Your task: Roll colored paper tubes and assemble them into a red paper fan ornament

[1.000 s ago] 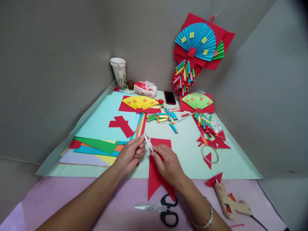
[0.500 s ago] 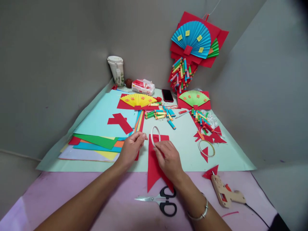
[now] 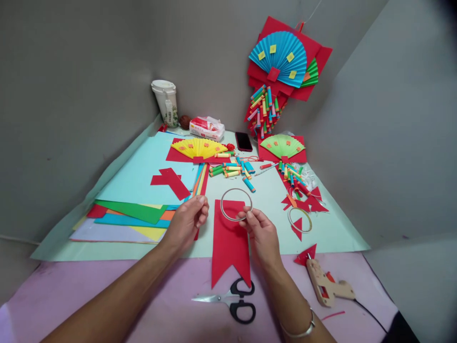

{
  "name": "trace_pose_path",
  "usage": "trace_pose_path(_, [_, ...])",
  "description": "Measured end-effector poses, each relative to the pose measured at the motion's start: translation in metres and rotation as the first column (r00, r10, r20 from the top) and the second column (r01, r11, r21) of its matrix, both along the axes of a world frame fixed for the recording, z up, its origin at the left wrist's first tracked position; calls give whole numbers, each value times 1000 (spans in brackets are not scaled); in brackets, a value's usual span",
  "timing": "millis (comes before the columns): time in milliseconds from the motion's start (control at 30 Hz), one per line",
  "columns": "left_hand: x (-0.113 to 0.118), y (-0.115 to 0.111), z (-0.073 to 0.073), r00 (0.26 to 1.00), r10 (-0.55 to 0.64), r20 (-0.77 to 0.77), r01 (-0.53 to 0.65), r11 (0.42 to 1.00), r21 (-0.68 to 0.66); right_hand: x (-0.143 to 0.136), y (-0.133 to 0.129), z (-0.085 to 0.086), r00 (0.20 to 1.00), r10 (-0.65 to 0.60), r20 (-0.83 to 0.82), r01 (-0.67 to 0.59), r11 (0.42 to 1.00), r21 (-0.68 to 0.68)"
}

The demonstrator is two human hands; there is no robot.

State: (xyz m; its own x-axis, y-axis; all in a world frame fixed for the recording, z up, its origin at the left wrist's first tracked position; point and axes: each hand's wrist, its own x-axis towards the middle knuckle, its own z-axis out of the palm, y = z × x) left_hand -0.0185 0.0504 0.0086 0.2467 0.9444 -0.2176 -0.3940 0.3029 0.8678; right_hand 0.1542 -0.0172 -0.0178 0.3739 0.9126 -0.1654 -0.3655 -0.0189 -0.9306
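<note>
Between the thumb and fingers of my right hand [image 3: 262,233] is a thin ring of tape [image 3: 222,209], its round opening facing me. The ring hangs over the top of a red paper banner [image 3: 230,243] with a notched lower end. My left hand [image 3: 189,220] is closed, fingertips pressed together, left of the banner; whether anything small is in it I cannot make out. Black-handled scissors [image 3: 233,299] lie just below the banner, their blades pointing left.
Stacked coloured paper [image 3: 143,181] lies at the left, and small paper rolls [image 3: 233,169] behind the banner. A glue gun [image 3: 326,284], another tape ring [image 3: 309,220] and red scraps are at the right. Fan decorations [image 3: 282,59] hang at the back.
My right hand has turned the ring from nearly edge-on to face me and moved slightly right, uncovering more of the banner. The whole view has shifted a little.
</note>
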Motion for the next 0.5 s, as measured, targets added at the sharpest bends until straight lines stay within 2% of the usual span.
trace_pose_path(167, [-4,5,3,984,15,179,-7,999,-44,2,2,3,979,-5,-206,11,1000,28])
trace_pose_path(267, [-2,2,5,987,-54,149,61,997,-45,0,2,2,966,15,-257,-10,1000,22])
trace_pose_path(367, [2,-4,4,985,-165,43,164,986,16,-2,0,-1,985,38,-170,-36,999,15])
trace_pose_path(500, [7,-11,-2,970,-236,-62,239,970,39,-9,-5,-2,985,78,157,-76,997,-15])
